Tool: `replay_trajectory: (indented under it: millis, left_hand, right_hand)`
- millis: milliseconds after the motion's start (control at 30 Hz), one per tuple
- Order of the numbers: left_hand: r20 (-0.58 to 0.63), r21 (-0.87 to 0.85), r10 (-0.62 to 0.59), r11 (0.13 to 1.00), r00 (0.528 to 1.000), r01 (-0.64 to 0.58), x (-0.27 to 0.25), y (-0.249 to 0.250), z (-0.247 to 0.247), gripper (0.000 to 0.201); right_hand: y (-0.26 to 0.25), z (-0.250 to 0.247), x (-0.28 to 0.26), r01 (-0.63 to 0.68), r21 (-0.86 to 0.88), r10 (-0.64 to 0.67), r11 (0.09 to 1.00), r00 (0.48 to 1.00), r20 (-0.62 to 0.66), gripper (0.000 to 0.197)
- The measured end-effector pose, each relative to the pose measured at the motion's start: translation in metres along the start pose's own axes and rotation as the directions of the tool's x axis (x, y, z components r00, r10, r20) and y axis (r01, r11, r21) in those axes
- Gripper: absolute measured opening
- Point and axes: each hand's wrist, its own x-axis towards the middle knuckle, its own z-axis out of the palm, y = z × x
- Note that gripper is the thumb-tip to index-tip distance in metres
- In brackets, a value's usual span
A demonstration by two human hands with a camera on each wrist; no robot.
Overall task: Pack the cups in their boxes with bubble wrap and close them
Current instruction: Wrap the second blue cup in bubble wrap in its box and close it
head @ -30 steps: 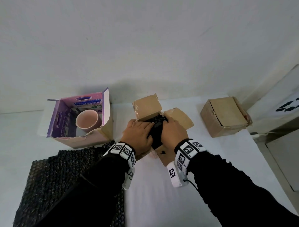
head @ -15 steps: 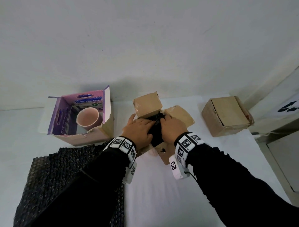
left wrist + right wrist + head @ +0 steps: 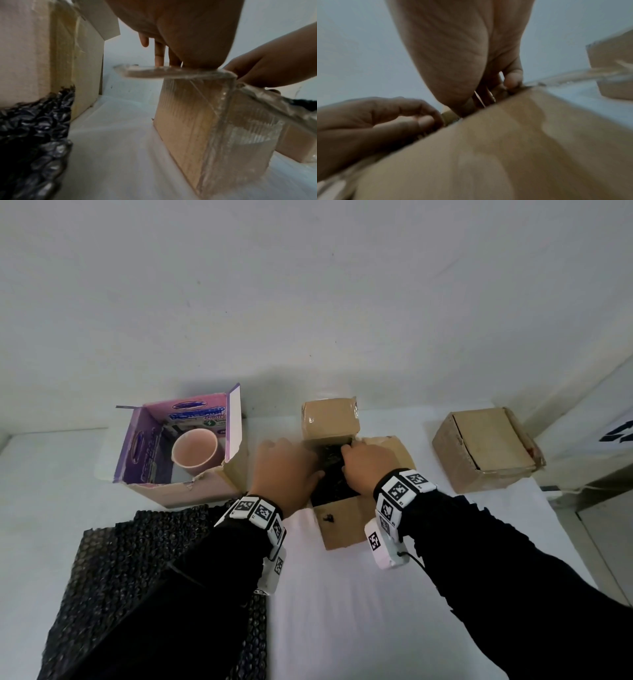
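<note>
A brown cardboard box (image 3: 342, 525) stands open in the middle of the table with its flaps spread. Black bubble wrap (image 3: 334, 484) fills its opening; no cup shows inside it. My left hand (image 3: 284, 470) lies over the box's left flap (image 3: 163, 71), fingers bent, thumb and forefinger meeting at the box's edge. My right hand (image 3: 364, 465) curls its fingers down into the opening onto the wrap, thumb at the right flap's crease. A pink cup (image 3: 195, 451) stands bare in the open purple box (image 3: 147, 453) to the left.
A closed brown box (image 3: 486, 450) sits at the right near the table edge. A sheet of black bubble wrap (image 3: 120, 559) lies at the front left, partly under my left arm. The white table (image 3: 342, 611) reaches back to a wall.
My left hand has slid left, off the wrap and onto the left flap. My right hand stays in the opening, fingers reaching farther back. More of the black wrap now shows between the hands.
</note>
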Motion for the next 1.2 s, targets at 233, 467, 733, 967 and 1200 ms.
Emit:
replay_trajectory:
  millis: [233,467,733,967,1200]
  left_hand:
    - [-0.084,-0.083,0.296,0.949,0.951,-0.303,-0.028,-0.01,0.001,0.059]
    - [0.09,0.019,0.264,0.964,0.96,-0.267,-0.017,0.002,-0.009,0.076]
    - [-0.007,0.05,0.245,0.968,0.969,-0.245,-0.032,0.008,-0.004,0.039]
    - [0.204,0.17,0.142,0.969,0.969,-0.178,-0.025,0.02,-0.015,0.024]
    - [0.125,0.154,0.097,0.981,0.987,-0.116,-0.034,0.029,-0.011,0.012]
  right_hand:
    - [0.012,0.019,-0.014,0.185,-0.067,-0.194,0.98,0.964,-0.181,0.028]
    - [0.005,0.02,-0.019,0.145,-0.077,-0.156,0.986,0.972,-0.173,0.026]
    - [0.016,0.038,-0.043,0.252,0.031,-0.238,0.967,0.941,-0.243,0.049]
    - [0.02,0.041,-0.052,0.297,-0.005,-0.287,0.955,0.919,-0.271,0.026]
    - [0.015,0.039,-0.05,0.255,-0.091,-0.269,0.963,0.937,-0.223,0.019]
